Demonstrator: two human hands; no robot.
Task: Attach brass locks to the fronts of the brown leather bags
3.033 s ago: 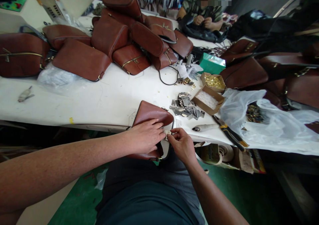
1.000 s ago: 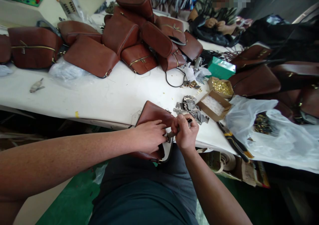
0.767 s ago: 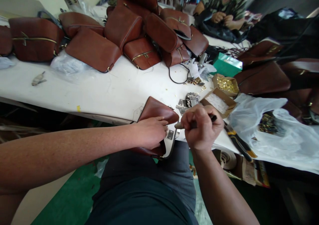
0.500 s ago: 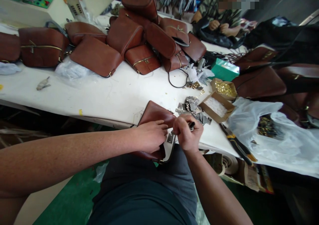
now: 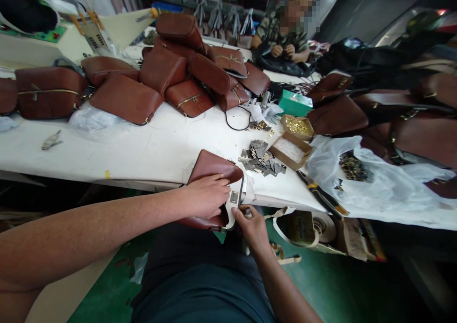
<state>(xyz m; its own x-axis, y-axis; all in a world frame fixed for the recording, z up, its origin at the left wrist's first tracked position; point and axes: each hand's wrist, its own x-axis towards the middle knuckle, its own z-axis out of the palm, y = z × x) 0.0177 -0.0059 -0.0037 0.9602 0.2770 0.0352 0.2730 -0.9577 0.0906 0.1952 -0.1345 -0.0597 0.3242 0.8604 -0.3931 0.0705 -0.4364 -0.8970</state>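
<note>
A brown leather bag (image 5: 207, 165) lies half on the table's front edge and half over my lap, its opening with pale lining facing right. My left hand (image 5: 210, 196) is closed on the bag, with its fingers at the opening. A small metal plate (image 5: 233, 197) sits on the pale lining strip just right of those fingertips. My right hand (image 5: 254, 227) is curled round a slim hand tool (image 5: 248, 213); a greyish end shows, the rest is mostly hidden. Its thumb touches the lower right edge of the lining.
Metal plates (image 5: 262, 158) lie piled behind the bag, near boxes of gold fittings (image 5: 298, 126) and white pieces (image 5: 288, 150). Pliers (image 5: 323, 194) rest beside a plastic bag (image 5: 328, 158) at right. Brown bags (image 5: 126, 96) are heaped at the back. Another person (image 5: 282, 37) sits across the table.
My right hand has moved down from above the metal plate to the lining's lower right edge. My left hand stays on the bag. The camera view has shifted.
</note>
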